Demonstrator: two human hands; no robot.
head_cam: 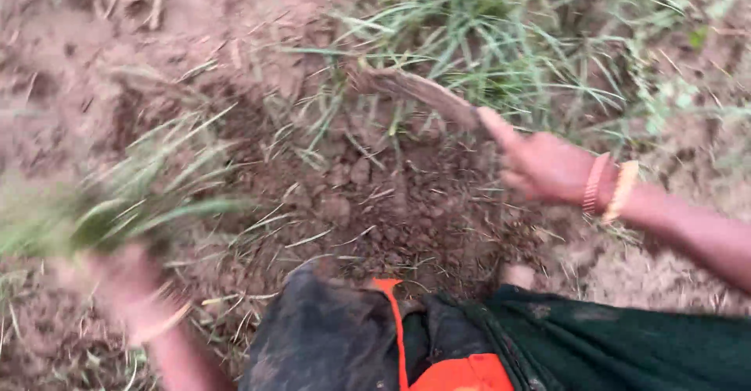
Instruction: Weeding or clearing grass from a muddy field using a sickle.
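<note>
The right hand, right of centre in the frame, is closed round the handle of a blade, forefinger laid along it; the blade runs up and left from the fist, its soiled tip at the foot of the grass clump in the upper middle. The left hand, at lower left, is blurred; it looks closed on a tuft of green blades that fans out to the left edge, though the grip itself I cannot make out for certain.

By my reading the work is at the cutting or grubbing stage: one tuft is in the fist and the blade is set against the next clump; the next stroke would want the edge kept low at the roots and the free hand well out of its line.

Between the hands lies loose soil, brown and cloddy, strewn with cut stems; two bangles sit on the right wrist; dark cloth with an orange strip fills the bottom of the frame, just below the dug patch. Stray stems and clods lie across the path to the clump; the cloth's near edge is close to the worked ground.
</note>
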